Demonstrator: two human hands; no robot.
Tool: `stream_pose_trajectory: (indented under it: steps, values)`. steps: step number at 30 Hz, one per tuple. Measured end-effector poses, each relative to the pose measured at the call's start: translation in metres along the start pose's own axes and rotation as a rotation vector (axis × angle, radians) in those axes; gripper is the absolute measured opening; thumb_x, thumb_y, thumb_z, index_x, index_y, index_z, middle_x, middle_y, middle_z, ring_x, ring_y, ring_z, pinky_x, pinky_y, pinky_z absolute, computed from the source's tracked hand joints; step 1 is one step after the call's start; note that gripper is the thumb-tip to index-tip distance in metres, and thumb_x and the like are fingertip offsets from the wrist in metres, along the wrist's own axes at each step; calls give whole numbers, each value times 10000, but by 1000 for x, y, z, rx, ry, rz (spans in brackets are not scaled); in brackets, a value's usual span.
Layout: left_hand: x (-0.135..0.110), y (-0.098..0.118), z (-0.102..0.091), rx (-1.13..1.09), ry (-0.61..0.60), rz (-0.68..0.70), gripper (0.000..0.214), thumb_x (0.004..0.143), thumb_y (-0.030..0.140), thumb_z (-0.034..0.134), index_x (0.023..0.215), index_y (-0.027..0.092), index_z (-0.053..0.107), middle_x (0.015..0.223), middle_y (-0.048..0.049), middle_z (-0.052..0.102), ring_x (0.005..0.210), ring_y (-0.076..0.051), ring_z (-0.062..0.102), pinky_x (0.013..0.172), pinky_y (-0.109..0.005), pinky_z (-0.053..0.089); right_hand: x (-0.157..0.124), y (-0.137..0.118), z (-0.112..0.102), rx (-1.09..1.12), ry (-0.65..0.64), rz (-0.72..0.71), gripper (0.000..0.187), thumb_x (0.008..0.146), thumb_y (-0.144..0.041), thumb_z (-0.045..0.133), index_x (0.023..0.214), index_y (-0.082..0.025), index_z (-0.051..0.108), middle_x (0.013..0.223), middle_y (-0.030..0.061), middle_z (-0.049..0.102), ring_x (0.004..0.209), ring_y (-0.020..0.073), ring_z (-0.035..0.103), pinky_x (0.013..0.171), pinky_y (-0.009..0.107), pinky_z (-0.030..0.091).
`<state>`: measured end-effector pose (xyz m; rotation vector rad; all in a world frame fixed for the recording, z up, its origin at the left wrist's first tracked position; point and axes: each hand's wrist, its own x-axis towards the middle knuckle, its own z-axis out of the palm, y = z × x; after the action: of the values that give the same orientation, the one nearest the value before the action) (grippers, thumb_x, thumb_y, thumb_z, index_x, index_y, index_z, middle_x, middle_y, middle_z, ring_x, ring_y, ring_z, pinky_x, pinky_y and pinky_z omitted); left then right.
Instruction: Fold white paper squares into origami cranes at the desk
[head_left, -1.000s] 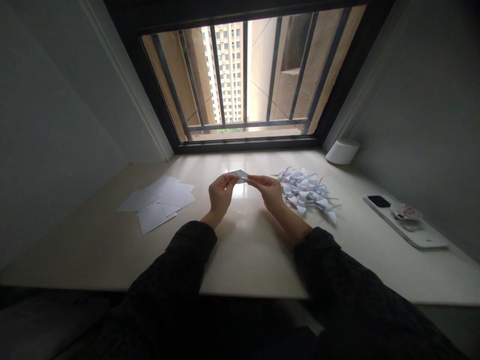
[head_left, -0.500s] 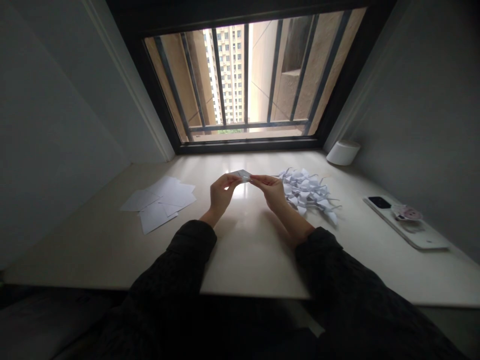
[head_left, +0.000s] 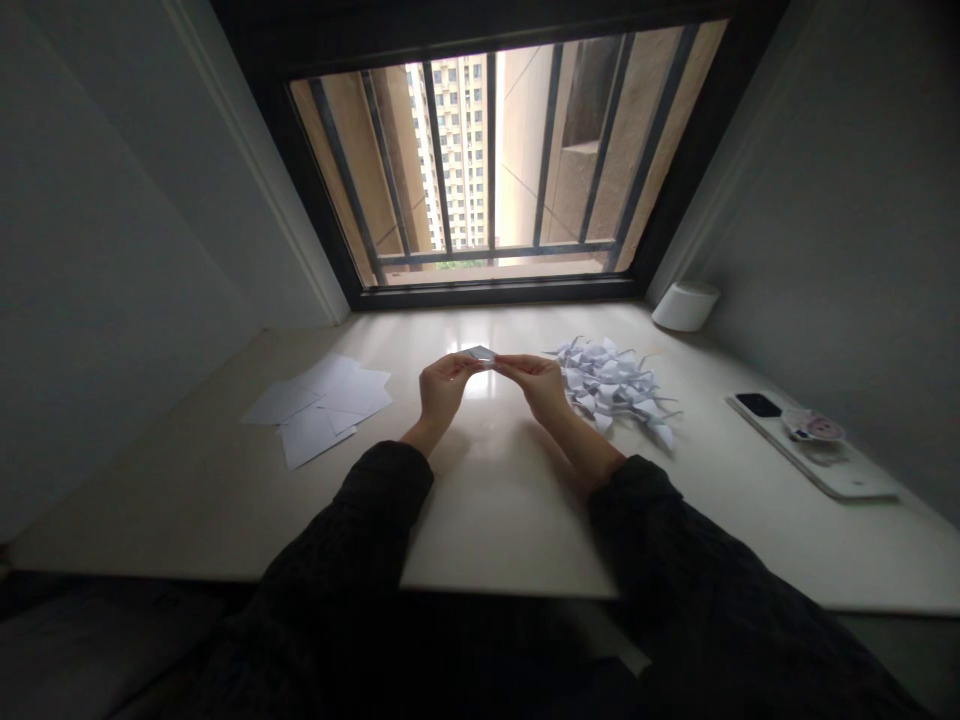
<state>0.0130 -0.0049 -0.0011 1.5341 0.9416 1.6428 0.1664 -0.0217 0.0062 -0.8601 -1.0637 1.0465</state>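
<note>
The left hand (head_left: 442,388) and right hand (head_left: 541,385) are pinching a folded white paper (head_left: 480,353) from either side at the fingertips, holding it up over the pale tabletop (head_left: 495,500), between the loose white sheets (head_left: 319,412) and a heap of folded paper pieces (head_left: 611,390).

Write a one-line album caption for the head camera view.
Left hand and right hand pinch a small folded white paper piece above a glossy cream desk, beside a heap of white origami cranes.
</note>
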Motion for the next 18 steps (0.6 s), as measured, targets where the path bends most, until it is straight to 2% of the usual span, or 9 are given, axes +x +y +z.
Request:
stream_pose_trajectory:
  steps: [8, 12, 18]
  values:
    - [-2, 9, 8, -150, 44, -65, 148, 648, 275, 805, 754, 199, 734, 837, -44, 740, 819, -204, 690, 803, -386, 554, 0, 1, -1, 26, 35, -16, 307, 516, -390, 860, 757, -225, 767, 803, 38, 762, 817, 242, 715, 891, 428, 537]
    - [-2, 14, 9, -174, 70, -126, 115, 660, 255, 788, 743, 197, 735, 816, -43, 740, 787, -191, 687, 756, -361, 551, 0, 2, 0, 37, 52, -5, 307, 514, -371, 860, 762, -218, 763, 795, 38, 761, 818, 240, 712, 889, 427, 538]
    - [-2, 14, 10, -185, 66, -133, 110, 662, 242, 783, 752, 199, 738, 797, -38, 740, 757, -180, 682, 742, -354, 547, 1, 4, 1, 74, 75, -7, 299, 512, -360, 854, 756, -219, 753, 780, 29, 756, 779, 217, 701, 854, 417, 544]
